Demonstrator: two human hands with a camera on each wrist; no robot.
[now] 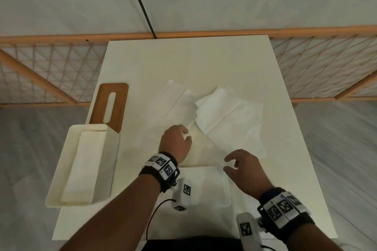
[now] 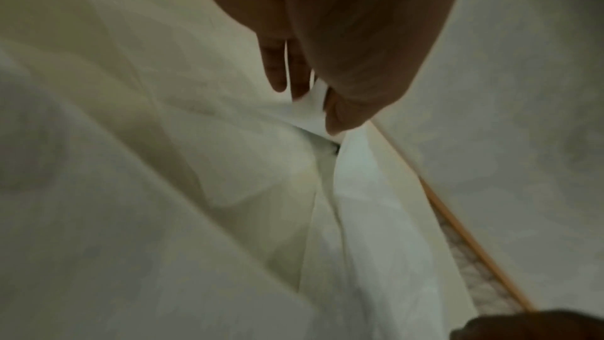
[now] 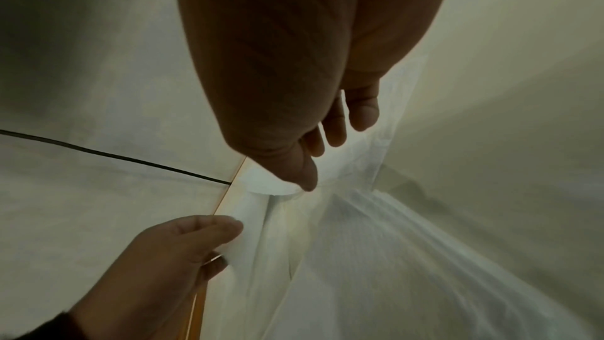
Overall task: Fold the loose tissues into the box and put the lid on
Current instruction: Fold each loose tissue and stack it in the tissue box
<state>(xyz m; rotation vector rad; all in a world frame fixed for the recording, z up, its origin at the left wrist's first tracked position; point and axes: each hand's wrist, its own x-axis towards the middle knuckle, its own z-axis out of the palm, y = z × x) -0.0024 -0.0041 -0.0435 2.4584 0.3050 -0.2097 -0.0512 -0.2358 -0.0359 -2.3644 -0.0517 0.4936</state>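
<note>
A white tissue (image 1: 204,149) is held between both hands above the table's middle. My left hand (image 1: 186,134) pinches its far corner between thumb and fingers (image 2: 340,118). My right hand (image 1: 229,163) pinches its near right edge, thumb tip (image 3: 305,177) against a curled fold. More loose tissues (image 1: 228,112) lie overlapping just beyond the hands. The cream tissue box (image 1: 114,159) stands open at the table's left edge with a folded stack (image 1: 81,169) inside. Its wooden lid (image 1: 120,96), with a long slot, lies flat behind the box.
The white table (image 1: 183,63) ends close to the box on the left. A wooden lattice railing (image 1: 40,67) runs behind it, and a thin black pole (image 1: 140,4) rises at the back. White camera pods hang under both wrists.
</note>
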